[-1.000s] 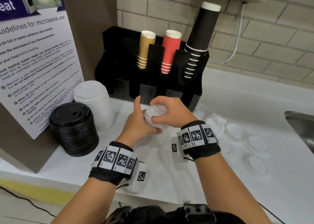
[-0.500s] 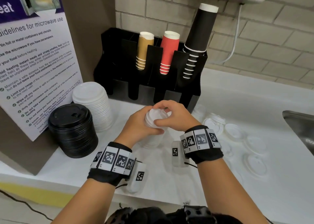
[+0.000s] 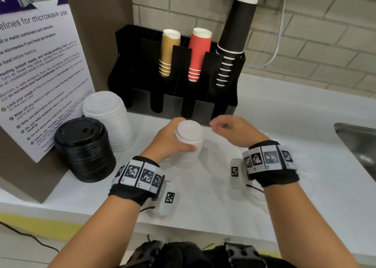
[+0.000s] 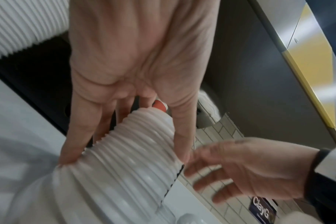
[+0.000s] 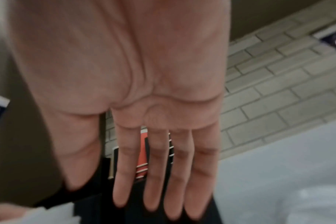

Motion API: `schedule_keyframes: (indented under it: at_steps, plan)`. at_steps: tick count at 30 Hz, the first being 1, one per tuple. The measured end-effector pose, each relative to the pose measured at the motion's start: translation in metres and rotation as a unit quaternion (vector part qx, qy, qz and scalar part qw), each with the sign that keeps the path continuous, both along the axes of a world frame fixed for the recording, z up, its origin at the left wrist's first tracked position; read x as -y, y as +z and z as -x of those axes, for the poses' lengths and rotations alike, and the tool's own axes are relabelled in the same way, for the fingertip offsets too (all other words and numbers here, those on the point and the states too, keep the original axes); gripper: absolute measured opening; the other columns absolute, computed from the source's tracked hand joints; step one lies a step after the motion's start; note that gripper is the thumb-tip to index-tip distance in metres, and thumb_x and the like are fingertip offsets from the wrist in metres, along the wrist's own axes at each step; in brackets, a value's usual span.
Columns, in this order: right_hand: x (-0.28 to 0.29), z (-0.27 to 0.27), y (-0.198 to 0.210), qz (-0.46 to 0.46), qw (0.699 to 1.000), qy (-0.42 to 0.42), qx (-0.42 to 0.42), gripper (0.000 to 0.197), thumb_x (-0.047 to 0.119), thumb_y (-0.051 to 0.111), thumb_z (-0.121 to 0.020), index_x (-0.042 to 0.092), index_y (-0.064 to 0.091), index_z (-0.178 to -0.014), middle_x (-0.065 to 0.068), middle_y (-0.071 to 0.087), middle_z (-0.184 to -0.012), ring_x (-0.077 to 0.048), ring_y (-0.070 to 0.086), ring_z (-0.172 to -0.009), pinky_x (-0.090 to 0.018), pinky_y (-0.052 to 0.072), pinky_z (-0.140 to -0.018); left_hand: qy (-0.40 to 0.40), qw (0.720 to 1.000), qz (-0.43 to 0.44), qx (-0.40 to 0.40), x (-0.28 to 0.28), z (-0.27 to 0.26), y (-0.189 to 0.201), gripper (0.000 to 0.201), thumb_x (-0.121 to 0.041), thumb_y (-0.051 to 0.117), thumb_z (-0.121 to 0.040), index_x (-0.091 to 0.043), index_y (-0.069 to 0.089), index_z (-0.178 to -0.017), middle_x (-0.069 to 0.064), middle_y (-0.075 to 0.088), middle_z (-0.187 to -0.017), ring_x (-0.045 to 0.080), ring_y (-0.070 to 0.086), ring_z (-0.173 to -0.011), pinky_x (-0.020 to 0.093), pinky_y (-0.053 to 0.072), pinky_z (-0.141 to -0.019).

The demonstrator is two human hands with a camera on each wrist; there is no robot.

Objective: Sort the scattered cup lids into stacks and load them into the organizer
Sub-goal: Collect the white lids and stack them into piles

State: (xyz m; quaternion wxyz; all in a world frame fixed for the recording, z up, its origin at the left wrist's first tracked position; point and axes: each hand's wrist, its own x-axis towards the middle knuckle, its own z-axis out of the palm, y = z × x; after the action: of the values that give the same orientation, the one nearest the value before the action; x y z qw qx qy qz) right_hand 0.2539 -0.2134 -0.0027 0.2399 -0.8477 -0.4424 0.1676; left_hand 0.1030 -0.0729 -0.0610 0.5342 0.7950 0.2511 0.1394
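Fingers: the fingers (image 4: pixel 82 130) of our left hand (image 3: pixel 166 139) wrap the ribbed side of the small white lid stack (image 3: pixel 188 143), thumb on the near side, the rest curled round the back. Our right hand (image 3: pixel 234 130) hangs with fingers straight and spread, holding nothing, just to the stack's 3 o'clock.

Stack in hand: it stands upright on the white counter (image 3: pixel 213 196), at about the organizer's 6 o'clock and near its front edge. We judge the side grasp is there to keep the lids square and stop the column from toppling while the top is free for another lid.

Organizer: the black organizer (image 3: pixel 126 54) sits at 12 o'clock against the brick wall. Its rear slots hold tan cups (image 3: pixel 169 52), red cups (image 3: pixel 198 54) and black cups (image 3: pixel 234 38); the front slots look open, though we cannot tell whether they hold anything.

Finished stacks: a large white lid stack (image 3: pixel 107 119) and a black lid stack (image 3: pixel 85 147) stand touching at 9 o'clock, sorted by colour and parked clear of the working spot.

Next move: with the right hand free and pointing toward 3 o'clock, we would expect it to fetch another loose lid; that side of the counter is too washed out to count any.

Risk: the stack is light and narrow, so a loose grasp could skew it.
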Motion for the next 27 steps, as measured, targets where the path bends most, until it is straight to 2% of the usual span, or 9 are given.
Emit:
schedule_keyframes:
  at_steps: [2,4,6,8,12,15,18,23,27]
  plan:
    - [0.016,-0.009,0.002,0.161,0.986,-0.016,0.033,0.033,0.038,0.066,-0.087,0.022,0.062,-0.116,0.003,0.059,-0.114,-0.014,0.054,-0.1,-0.02,0.038,-0.084,-0.001,1.0,-0.008,-0.003,0.003,-0.008,0.001,0.074,-0.016,0.088,-0.066,-0.021,0.048,-0.128,-0.002,0.056,-0.122,0.021,0.052,-0.114,0.043,0.046,-0.1]
    - [0.024,-0.009,0.002,0.31,0.949,-0.013,0.055,0.048,0.044,0.073,-0.079,0.02,0.059,-0.118,0.004,0.056,-0.113,-0.016,0.054,-0.101,-0.027,0.043,-0.085,-0.001,1.0,-0.014,-0.004,0.005,-0.014,0.001,0.074,-0.016,0.088,-0.066,-0.019,0.047,-0.127,-0.001,0.056,-0.122,0.022,0.052,-0.114,0.041,0.046,-0.098]
    - [0.026,-0.005,0.0,0.4,0.913,0.012,0.078,0.06,0.044,0.077,-0.074,0.011,0.059,-0.12,-0.002,0.061,-0.116,-0.021,0.06,-0.104,-0.029,0.047,-0.077,0.002,1.0,-0.016,-0.006,0.005,-0.018,0.0,0.074,-0.016,0.088,-0.065,-0.019,0.047,-0.126,-0.001,0.055,-0.121,0.022,0.052,-0.113,0.039,0.046,-0.096]
    - [0.027,-0.001,-0.004,0.442,0.894,0.022,0.076,0.067,0.041,0.082,-0.069,0.005,0.059,-0.121,-0.01,0.064,-0.118,-0.026,0.063,-0.105,-0.026,0.048,-0.066,0.009,1.0,-0.013,-0.002,0.005,-0.019,-0.001,0.073,-0.016,0.089,-0.065,-0.019,0.047,-0.125,-0.001,0.054,-0.12,0.021,0.051,-0.112,0.04,0.047,-0.095]
    - [0.033,0.003,-0.007,0.451,0.89,0.007,0.066,0.068,0.04,0.084,-0.067,0.008,0.056,-0.121,-0.006,0.063,-0.115,-0.024,0.063,-0.099,-0.031,0.051,-0.073,0.027,1.0,-0.004,0.015,0.008,-0.021,-0.004,0.074,-0.016,0.089,-0.064,-0.019,0.047,-0.124,-0.002,0.054,-0.118,0.02,0.051,-0.109,0.039,0.049,-0.092]
    - [0.046,0.001,0.0,0.416,0.907,-0.031,0.052,0.071,0.045,0.082,-0.067,0.019,0.048,-0.123,0.003,0.053,-0.103,-0.018,0.054,-0.09,-0.027,0.044,-0.066,0.029,0.999,-0.006,0.019,0.011,-0.026,-0.006,0.074,-0.017,0.089,-0.064,-0.02,0.046,-0.124,-0.004,0.053,-0.117,0.018,0.051,-0.107,0.032,0.045,-0.086]
    - [0.064,0.003,-0.002,0.417,0.907,-0.042,0.03,0.08,0.049,0.087,-0.057,0.026,0.044,-0.121,0.01,0.051,-0.093,-0.01,0.052,-0.08,-0.024,0.04,-0.058,0.029,0.999,-0.007,0.018,0.011,-0.029,-0.007,0.073,-0.017,0.089,-0.065,-0.021,0.046,-0.123,-0.005,0.052,-0.115,0.017,0.05,-0.105,0.029,0.041,-0.082]
    - [0.078,0.014,-0.024,0.439,0.898,-0.025,0.031,0.077,0.03,0.086,-0.062,0.026,0.044,-0.126,0.003,0.045,-0.114,-0.018,0.048,-0.09,-0.031,0.044,-0.069,0.027,0.999,0.002,0.021,0.012,-0.03,-0.006,0.072,-0.016,0.088,-0.065,-0.021,0.046,-0.123,-0.007,0.052,-0.112,0.017,0.05,-0.105,0.029,0.042,-0.083]
    - [0.078,0.011,-0.026,0.415,0.908,-0.026,0.051,0.067,0.023,0.082,-0.066,0.023,0.046,-0.122,0.002,0.043,-0.105,-0.016,0.044,-0.088,-0.03,0.043,-0.067,0.019,1.0,0.002,0.024,0.014,-0.029,-0.004,0.073,-0.014,0.088,-0.066,-0.02,0.047,-0.126,-0.005,0.053,-0.116,0.018,0.05,-0.108,0.033,0.045,-0.089]
